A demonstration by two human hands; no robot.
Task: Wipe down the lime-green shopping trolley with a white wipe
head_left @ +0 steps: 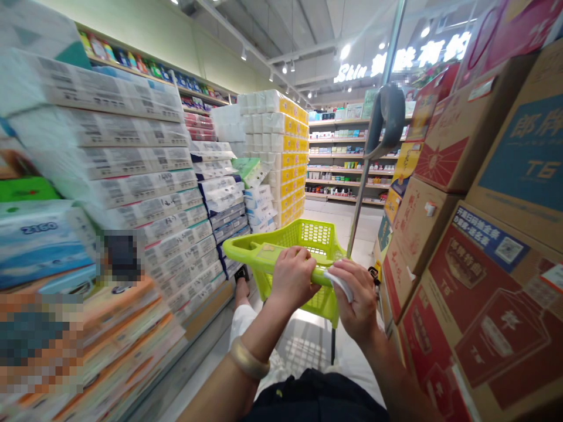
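A lime-green shopping cart (pixel 259 243) with a perforated basket stands right in front of me. My left hand (pixel 295 275) is closed around the middle of its handle, with a gold-coloured bangle (pixel 248 358) on that wrist. Farther right along the handle, my right hand (pixel 357 296) is closed too. A folded white piece, like a tissue or cloth (pixel 342 286), is pressed between its palm and the handle. The basket's inside is partly hidden by the handle and my hands; I can make out nothing lying in it.
Stacked tissue packs (pixel 145 152) rise along the left, with yellow-and-white packs (pixel 292 152) beyond. Cardboard cartons (pixel 479 293) are piled close on the right. A metal pole (pixel 361 199) with a dark ring stands near the cart's right side. Filled shelves (pixel 343 146) line the back.
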